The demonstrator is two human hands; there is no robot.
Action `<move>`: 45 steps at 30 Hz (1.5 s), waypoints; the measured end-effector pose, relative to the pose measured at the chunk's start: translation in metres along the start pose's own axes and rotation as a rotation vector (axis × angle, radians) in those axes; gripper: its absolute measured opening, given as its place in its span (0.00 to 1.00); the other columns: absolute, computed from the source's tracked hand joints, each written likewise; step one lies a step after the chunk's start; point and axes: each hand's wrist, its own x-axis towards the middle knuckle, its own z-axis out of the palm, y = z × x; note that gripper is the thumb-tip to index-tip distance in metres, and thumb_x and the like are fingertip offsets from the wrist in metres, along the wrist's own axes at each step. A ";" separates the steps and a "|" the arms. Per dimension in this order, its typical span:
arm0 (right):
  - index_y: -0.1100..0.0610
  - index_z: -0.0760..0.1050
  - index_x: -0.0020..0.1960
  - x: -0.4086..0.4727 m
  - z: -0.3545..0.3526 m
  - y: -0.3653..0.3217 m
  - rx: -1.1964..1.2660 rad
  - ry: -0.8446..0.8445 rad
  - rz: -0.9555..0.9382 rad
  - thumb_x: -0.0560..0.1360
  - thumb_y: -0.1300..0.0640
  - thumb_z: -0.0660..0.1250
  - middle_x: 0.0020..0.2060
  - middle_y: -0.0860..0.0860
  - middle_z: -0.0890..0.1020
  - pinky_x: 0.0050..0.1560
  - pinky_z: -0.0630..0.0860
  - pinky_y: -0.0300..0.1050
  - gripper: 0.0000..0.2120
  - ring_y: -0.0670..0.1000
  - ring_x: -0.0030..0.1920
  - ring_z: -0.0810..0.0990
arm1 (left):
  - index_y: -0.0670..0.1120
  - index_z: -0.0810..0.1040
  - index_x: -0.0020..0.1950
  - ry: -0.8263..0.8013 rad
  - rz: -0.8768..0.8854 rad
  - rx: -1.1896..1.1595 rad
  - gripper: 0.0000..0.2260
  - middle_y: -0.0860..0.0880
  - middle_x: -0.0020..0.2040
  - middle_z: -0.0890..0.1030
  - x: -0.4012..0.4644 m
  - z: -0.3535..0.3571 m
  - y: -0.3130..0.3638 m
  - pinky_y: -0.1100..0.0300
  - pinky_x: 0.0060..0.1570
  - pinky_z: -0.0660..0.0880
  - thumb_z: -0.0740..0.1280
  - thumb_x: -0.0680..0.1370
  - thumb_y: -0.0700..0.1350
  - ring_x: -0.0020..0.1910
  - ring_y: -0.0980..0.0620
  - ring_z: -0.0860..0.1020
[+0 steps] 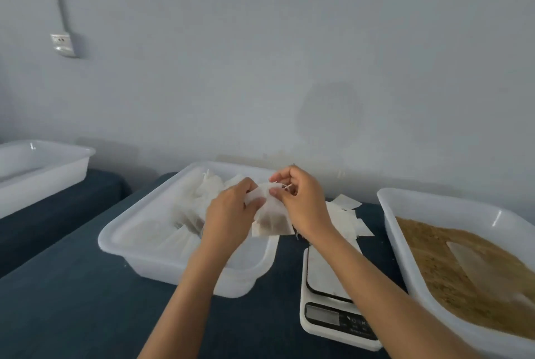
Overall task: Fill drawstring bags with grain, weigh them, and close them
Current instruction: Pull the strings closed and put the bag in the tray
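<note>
A small white drawstring bag (pixel 272 221) with brown grain showing through its lower half hangs in the air between my hands. My left hand (pixel 231 211) grips the bag's upper left edge. My right hand (pixel 301 199) pinches the drawstring at the bag's mouth. Below them sits a white bin (pixel 162 251) holding several filled bags. A white kitchen scale (pixel 333 298) with a dark display stands on the table right of that bin, nothing on its plate. At the far right a white bin (pixel 434 205) holds brown grain with a clear scoop (pixel 474 260) lying in it.
Several flat empty bags (pixel 347 217) lie on the dark blue tablecloth behind the scale. Another white bin (pixel 43 167) stands at the far left on a separate table. A grey wall runs close behind the tables.
</note>
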 end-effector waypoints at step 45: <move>0.53 0.76 0.49 -0.011 -0.169 0.103 -0.467 -0.068 0.271 0.78 0.61 0.61 0.47 0.45 0.79 0.44 0.70 0.30 0.06 0.44 0.48 0.76 | 0.47 0.72 0.52 -0.342 0.209 -0.148 0.04 0.53 0.48 0.78 0.022 0.175 0.095 0.66 0.45 0.70 0.61 0.79 0.41 0.43 0.56 0.74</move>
